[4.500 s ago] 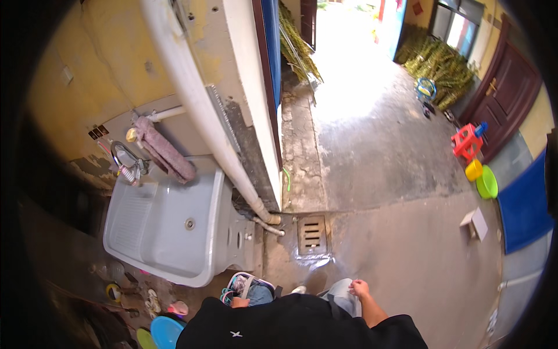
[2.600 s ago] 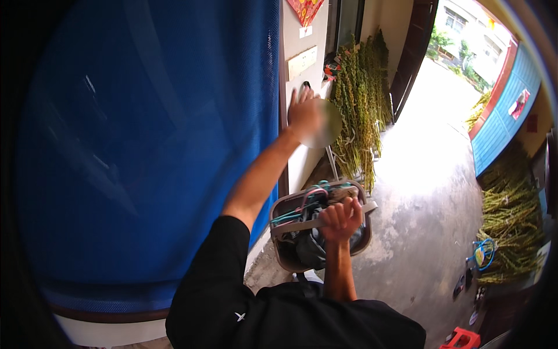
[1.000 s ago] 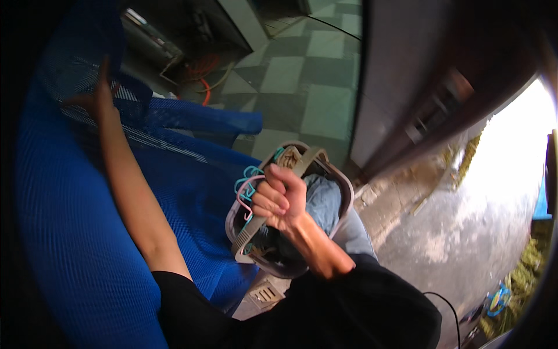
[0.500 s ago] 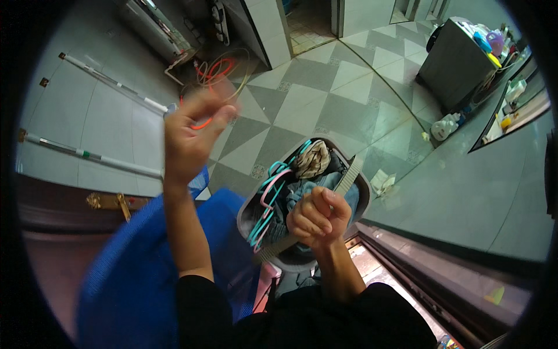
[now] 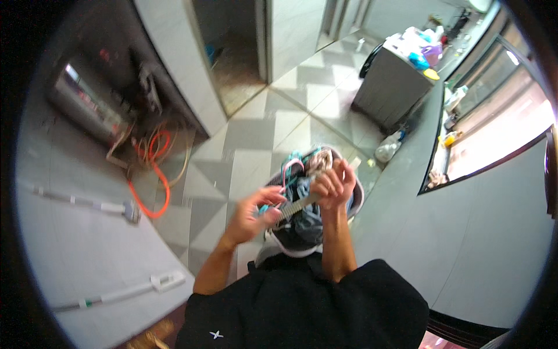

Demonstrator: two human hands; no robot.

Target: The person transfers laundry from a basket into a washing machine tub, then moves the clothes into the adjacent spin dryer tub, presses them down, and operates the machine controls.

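A grey laundry basket (image 5: pixel 359 195) hangs in front of my body, filled with dark and blue clothes (image 5: pixel 308 218) and a patterned cloth (image 5: pixel 319 161). My right hand (image 5: pixel 333 186) is closed around its ribbed carrying handle (image 5: pixel 297 207), which crosses over the clothes. Beside the basket's left side, my left hand (image 5: pixel 251 216) has its fingers apart, close to the handle's left end and holding nothing that I can see. A pink clothes hanger (image 5: pixel 290 167) and teal hangers (image 5: pixel 292 156) stick up along the left side, partly behind my left fingers.
An orange hose (image 5: pixel 164 203) lies coiled on the tiled floor at left, near two long-handled cleaning tools (image 5: pixel 131 212) by the wall. Ahead is a doorway (image 5: pixel 238 70). A grey cabinet (image 5: pixel 386 90) loaded with items and a white jug (image 5: pixel 386 151) stand at right, near a window (image 5: pixel 500 110).
My left hand has come down from the upper left to beside the basket handle. The view has shifted, and the blue mesh at left is out of sight. My right hand stays on the handle.
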